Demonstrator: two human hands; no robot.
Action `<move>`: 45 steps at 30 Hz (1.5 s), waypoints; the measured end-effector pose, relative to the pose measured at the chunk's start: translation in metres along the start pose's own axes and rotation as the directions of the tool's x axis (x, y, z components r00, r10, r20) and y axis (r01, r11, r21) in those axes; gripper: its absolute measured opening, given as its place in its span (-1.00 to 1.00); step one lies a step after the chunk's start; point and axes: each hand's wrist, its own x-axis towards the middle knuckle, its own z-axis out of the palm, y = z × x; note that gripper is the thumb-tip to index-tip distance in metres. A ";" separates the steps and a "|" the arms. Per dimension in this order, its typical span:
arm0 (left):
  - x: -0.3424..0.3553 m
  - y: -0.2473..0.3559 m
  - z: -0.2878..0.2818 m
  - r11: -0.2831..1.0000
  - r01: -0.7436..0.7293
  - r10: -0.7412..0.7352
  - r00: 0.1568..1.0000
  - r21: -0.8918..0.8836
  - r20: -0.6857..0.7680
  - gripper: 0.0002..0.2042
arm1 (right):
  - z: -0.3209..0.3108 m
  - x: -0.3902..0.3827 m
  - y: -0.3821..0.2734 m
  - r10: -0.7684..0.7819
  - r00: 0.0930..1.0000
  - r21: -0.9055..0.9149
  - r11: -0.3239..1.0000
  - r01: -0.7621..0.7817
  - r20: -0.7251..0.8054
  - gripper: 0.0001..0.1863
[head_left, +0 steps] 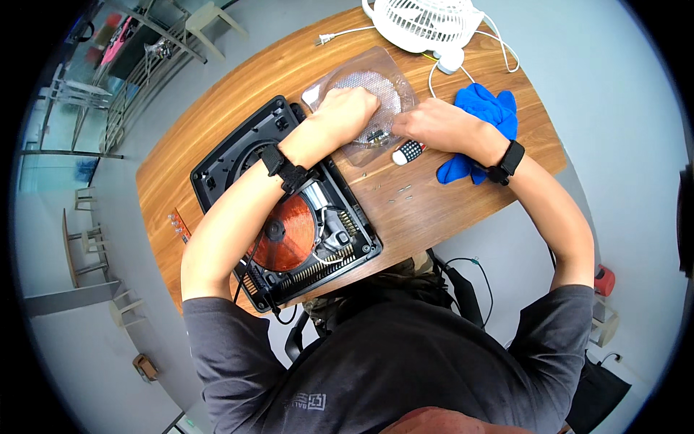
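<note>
My left hand (pixel 350 113) is over a clear plastic tray (pixel 397 64) with a round, textured bottom, its fingers curled in and their tips hidden. At the tray's right side is my right hand (pixel 436 121), fingers pressed together; what either hand holds, if anything, I cannot make out. Small dark and metallic parts (pixel 376 135) lie in the tray between the hands. Under my left forearm sits an opened induction cooker, its copper coil (pixel 289 235) showing in the black base. The black top housing (pixel 235 153) lies beyond it. A black-and-white dotted handle (pixel 410 151) rests below my right hand.
Several small screws (pixel 400 194) lie loose on the wooden table (pixel 426 210). Blue gloves or cloth (pixel 484 105) are bunched by my right wrist. A white fan (pixel 426 25) stands at the far edge, near a cord with a plug (pixel 325 38). An orange strip (pixel 179 226) lies at left.
</note>
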 end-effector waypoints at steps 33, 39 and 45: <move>0.000 0.000 -0.004 0.966 -0.056 0.105 0.976 -0.251 0.189 -0.95 | 0.005 0.000 -0.004 -0.009 0.997 0.039 0.999 0.012 -0.078 -0.96; -0.012 -0.002 -0.005 0.992 -0.080 0.097 0.980 -0.099 0.171 -0.95 | 0.012 -0.001 -0.006 -0.019 0.997 -0.001 1.000 0.019 -0.076 -0.86; -0.014 -0.001 -0.011 0.989 -0.057 0.089 0.967 -0.138 0.237 -0.95 | 0.011 0.000 -0.008 -0.032 0.998 -0.008 0.999 0.031 -0.052 -0.87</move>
